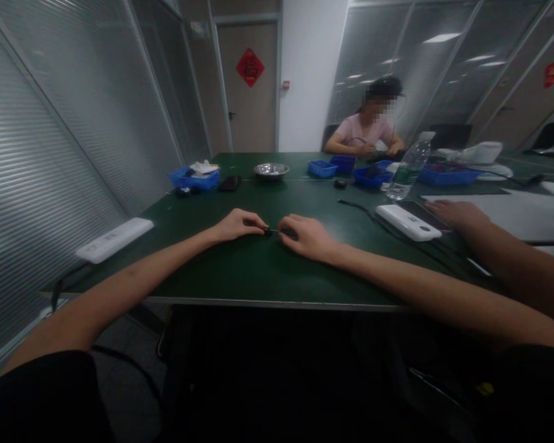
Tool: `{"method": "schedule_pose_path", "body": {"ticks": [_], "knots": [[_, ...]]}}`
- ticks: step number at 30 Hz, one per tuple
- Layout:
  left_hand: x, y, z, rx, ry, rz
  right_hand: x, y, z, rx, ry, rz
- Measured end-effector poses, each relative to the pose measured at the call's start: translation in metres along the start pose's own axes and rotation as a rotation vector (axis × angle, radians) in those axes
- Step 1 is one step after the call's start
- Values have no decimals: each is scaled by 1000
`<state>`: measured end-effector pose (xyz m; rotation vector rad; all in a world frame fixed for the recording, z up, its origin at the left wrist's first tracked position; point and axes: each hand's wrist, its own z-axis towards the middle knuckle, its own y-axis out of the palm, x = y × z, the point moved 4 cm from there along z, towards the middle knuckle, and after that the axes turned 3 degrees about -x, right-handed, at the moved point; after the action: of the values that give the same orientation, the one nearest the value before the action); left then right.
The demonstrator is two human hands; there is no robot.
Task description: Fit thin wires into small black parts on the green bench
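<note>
Over the middle of the green table, my left hand (240,225) pinches a small black part (268,232) between thumb and fingertips. Its exact kind is too small to make out. My right hand (308,236), just to the right, is closed around the dark handle of a screwdriver (276,231). The thin metal shaft lies nearly level and points left, its tip at the black part. Most of the handle is hidden inside my fingers.
A metal bowl (271,171) and a blue tray (194,178) stand farther back. White power banks (407,223) lie to both sides. At right are a water bottle (410,166) and another person's hand (457,212). A person (367,129) sits across the table.
</note>
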<state>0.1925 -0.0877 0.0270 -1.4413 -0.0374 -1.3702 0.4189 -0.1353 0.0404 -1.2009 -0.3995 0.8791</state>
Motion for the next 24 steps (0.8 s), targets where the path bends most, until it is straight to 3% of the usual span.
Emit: {"method": "schedule_pose_path", "body": {"ticks": [13,24], "knots": [[6,1,-2,3,10,69,-2,-2,-1,-14,21,-26],[6,4,-1,-1,56,126,-2,2,0,-34,-54,9]]}}
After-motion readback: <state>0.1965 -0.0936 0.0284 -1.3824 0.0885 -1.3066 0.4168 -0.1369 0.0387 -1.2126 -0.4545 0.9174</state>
